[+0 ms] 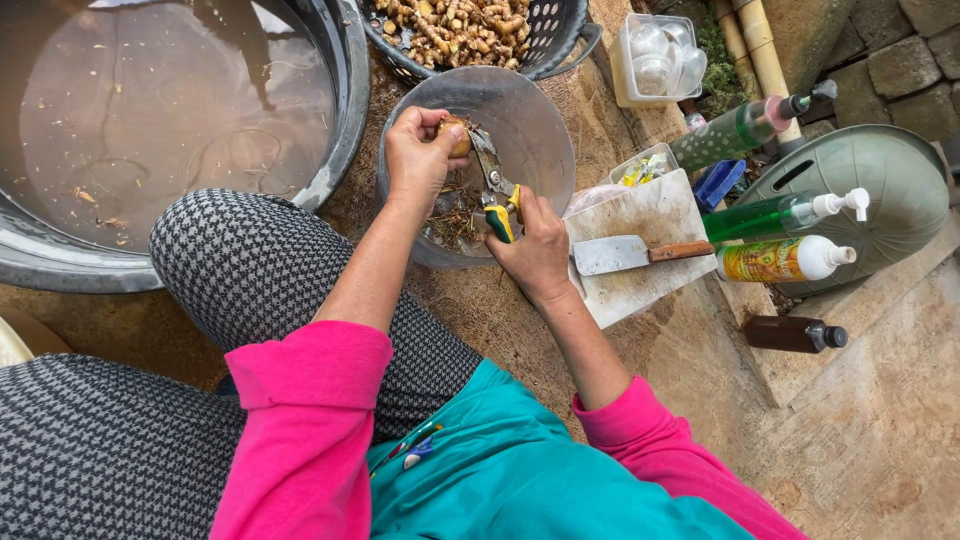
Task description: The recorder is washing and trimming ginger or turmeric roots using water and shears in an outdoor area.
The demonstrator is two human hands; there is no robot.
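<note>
My left hand (pixel 420 155) pinches a small tan root piece (pixel 458 138) over a round metal bowl (pixel 535 125). My right hand (pixel 535 250) grips pruning shears (pixel 497 195) by their yellow and green handles. The shears' blades point up at the root and touch it. Trimmed rootlets and scraps (pixel 455 215) lie in the bottom of the bowl. Both arms wear pink sleeves over a teal apron.
A large dark tub of murky water (pixel 170 110) sits at the left. A black basket of tan roots (pixel 460 30) stands behind the bowl. To the right are a white cutting board (pixel 640 215) with a cleaver (pixel 630 253), several bottles (pixel 785 260) and a plastic container (pixel 655 55).
</note>
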